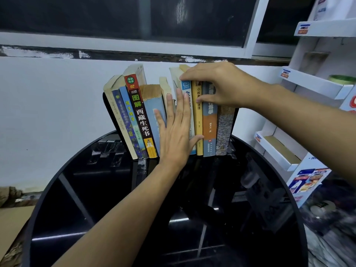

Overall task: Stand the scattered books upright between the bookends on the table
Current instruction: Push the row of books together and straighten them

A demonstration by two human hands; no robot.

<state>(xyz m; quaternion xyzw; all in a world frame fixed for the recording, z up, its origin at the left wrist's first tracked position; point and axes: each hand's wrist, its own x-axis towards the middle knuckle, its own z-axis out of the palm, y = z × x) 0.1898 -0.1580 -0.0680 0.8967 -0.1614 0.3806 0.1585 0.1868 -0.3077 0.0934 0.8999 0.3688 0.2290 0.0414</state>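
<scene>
Left hand [174, 130] presses flat, fingers straight, on the spines mid-row, while right hand [217, 85] clamps over the tops of the rightmost books [210, 128] at the far edge of the table [96, 189], the leaning volumes [141, 120] lying just left of the left hand.

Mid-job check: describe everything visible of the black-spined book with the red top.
The black-spined book is a thick paperback: red top band with a green badge and "02", large white characters, a yellow block at the foot, yellowed page edges. It stands on the table, leaning left, between a blue-spined book and a pale blue book. The left hand lies flat just right of it.
</scene>
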